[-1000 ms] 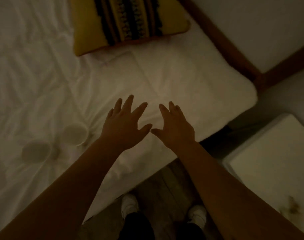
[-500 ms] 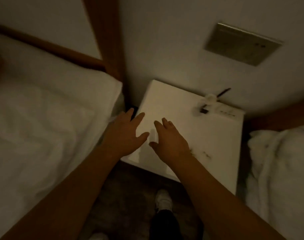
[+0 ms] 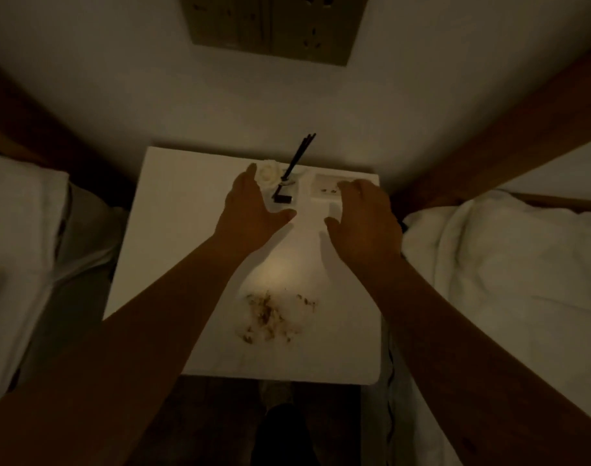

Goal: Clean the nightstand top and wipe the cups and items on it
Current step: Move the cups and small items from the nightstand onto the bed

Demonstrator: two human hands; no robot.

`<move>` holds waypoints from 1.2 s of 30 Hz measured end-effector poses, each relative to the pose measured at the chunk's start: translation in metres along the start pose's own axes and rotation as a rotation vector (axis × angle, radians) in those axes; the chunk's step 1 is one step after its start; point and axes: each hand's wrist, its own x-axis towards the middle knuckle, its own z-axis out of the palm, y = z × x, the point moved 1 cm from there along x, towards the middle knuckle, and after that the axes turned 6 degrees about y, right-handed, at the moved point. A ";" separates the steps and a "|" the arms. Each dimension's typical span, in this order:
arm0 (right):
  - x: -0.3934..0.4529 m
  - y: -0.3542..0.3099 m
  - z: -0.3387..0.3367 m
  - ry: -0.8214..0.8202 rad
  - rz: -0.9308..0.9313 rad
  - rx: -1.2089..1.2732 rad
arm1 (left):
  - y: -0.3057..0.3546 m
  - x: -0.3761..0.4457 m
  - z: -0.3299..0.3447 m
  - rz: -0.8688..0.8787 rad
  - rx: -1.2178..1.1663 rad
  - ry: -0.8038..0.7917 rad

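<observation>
Reaching over nightstand top (image 3: pixel 193 264), left hand (image 3: pixel 250 213) and right hand (image 3: pixel 361 223), fingers spread, holding nothing. Reed diffuser (image 3: pixel 285 190) just beyond left fingertips; crumbs (image 3: pixel 270 314) between forearms. Risk: careless reach tips diffuser, scatters crumbs.

Dim bedroom, nightstand (image 3: pixel 173 264) (white), beds (image 3: pixel 509 280) beside

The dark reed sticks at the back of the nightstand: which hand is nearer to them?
Left. The left hand is open right beside the reed sticks, its fingers alongside their base. The right hand is farther off to the right, over the small white panel.
</observation>
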 end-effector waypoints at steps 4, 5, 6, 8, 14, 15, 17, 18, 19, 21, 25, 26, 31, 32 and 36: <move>0.039 0.017 0.014 -0.063 -0.121 -0.115 | -0.009 0.020 0.017 -0.117 -0.047 0.023; 0.047 0.021 0.018 -0.076 -0.156 -0.122 | -0.010 0.023 0.019 -0.120 -0.074 0.050; 0.053 0.023 0.022 -0.097 -0.178 -0.091 | -0.010 0.026 0.021 -0.109 -0.090 0.079; 0.062 0.027 0.027 -0.149 -0.170 0.038 | -0.008 0.033 0.022 -0.080 -0.133 0.119; 0.079 0.028 0.031 -0.162 -0.206 0.040 | -0.004 0.038 0.027 -0.106 -0.292 0.146; 0.080 0.027 0.030 -0.170 -0.210 0.023 | -0.004 0.036 0.028 -0.106 -0.315 0.148; 0.083 0.024 0.032 -0.201 -0.221 0.018 | -0.005 0.034 0.024 -0.105 -0.362 0.156; 0.084 0.022 0.031 -0.219 -0.224 0.031 | -0.006 0.032 0.020 -0.093 -0.368 0.159; 0.085 0.019 0.030 -0.228 -0.228 0.043 | -0.007 0.030 0.017 -0.075 -0.364 0.164; 0.084 0.012 0.026 -0.219 -0.250 0.045 | -0.010 0.026 0.007 -0.065 -0.352 0.173; 0.077 -0.020 0.018 -0.181 -0.333 -0.022 | -0.020 0.011 -0.025 -0.084 -0.388 0.208; 0.075 -0.031 0.016 -0.169 -0.356 -0.026 | -0.023 0.006 -0.034 -0.087 -0.403 0.225; 0.059 -0.105 0.010 -0.185 -0.539 -0.038 | -0.050 -0.028 -0.093 -0.166 -0.465 0.355; 0.055 -0.120 0.010 -0.196 -0.566 -0.026 | -0.054 -0.035 -0.105 -0.191 -0.451 0.374; 0.028 -0.214 0.020 -0.252 -0.748 -0.012 | -0.092 -0.089 -0.177 -0.249 -0.467 0.545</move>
